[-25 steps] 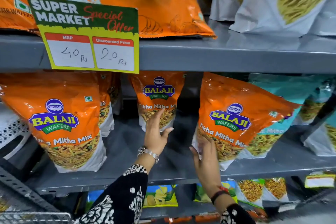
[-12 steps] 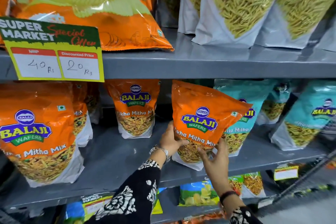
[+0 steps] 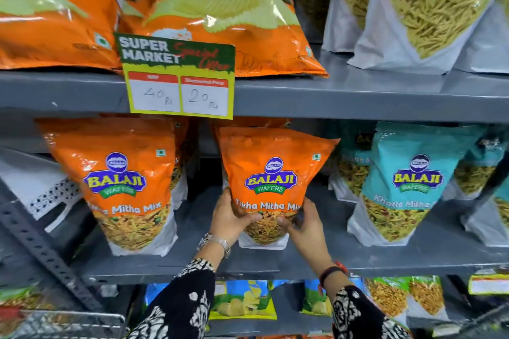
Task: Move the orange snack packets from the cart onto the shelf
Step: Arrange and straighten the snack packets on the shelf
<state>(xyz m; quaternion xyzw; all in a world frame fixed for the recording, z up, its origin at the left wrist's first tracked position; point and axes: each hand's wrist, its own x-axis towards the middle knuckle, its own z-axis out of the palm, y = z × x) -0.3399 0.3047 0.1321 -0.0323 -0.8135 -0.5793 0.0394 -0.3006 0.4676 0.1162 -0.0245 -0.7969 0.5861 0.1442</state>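
An orange Balaji "Tikha Mitha Mix" packet (image 3: 271,173) stands upright on the grey middle shelf (image 3: 358,261). My left hand (image 3: 230,217) grips its lower left side and my right hand (image 3: 305,228) grips its lower right side. A second orange packet (image 3: 124,181) stands to the left on the same shelf, with more orange packets partly hidden behind both. The wire cart's rim (image 3: 66,320) shows at the bottom left; its contents are not visible.
Teal "Khatta Mitha" packets (image 3: 405,187) stand to the right. A yellow price card (image 3: 177,77) hangs from the upper shelf, which holds large orange chip bags (image 3: 220,8) and white sev bags (image 3: 418,8). A slotted grey upright (image 3: 41,245) runs diagonally at left. Small packets fill the lower shelf.
Both hands closed on the orange packet and shifted it left, from leaning against the teal packets to standing upright mid-shelf. The camera view swung right and tilted up.
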